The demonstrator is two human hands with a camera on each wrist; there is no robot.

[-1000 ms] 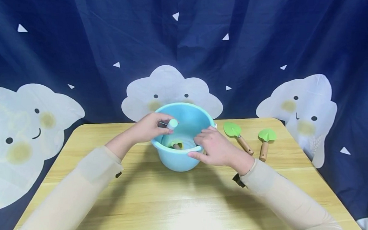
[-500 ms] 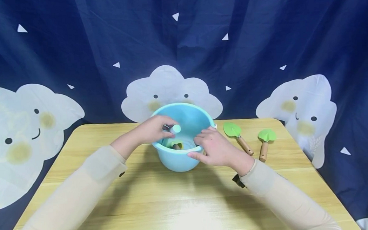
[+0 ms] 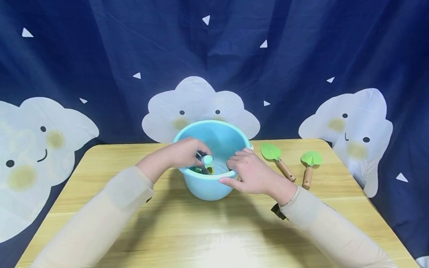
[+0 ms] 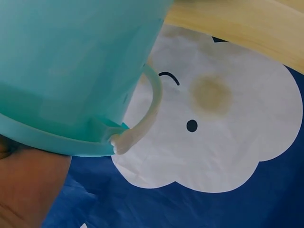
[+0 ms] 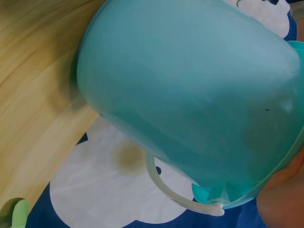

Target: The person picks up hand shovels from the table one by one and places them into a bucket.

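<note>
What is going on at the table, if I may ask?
A person's left hand holds a mint-tipped object at the mouth of a light-blue bucket, while their right hand grips its rim. Some items, mostly hidden, lie inside. The bucket stands on the wooden table, with two green-bladed trowels lying to its right.

Seen from the head camera, the bucket [image 3: 211,188] can be entered over its rim from 11 to 2 o'clock. At 9 o'clock the left hand [image 3: 188,153], pinching a mint-ended cylinder [image 3: 207,160], blocks the mouth; at 4 the right hand [image 3: 251,170] clasps the rim. A trowel [image 3: 283,166] lies near at 3, a second trowel [image 3: 309,169] farther out, with passable table [image 3: 191,242] between. The curtain [image 3: 208,40] closes off 12. From 6, there is room between the sleeves.
</note>
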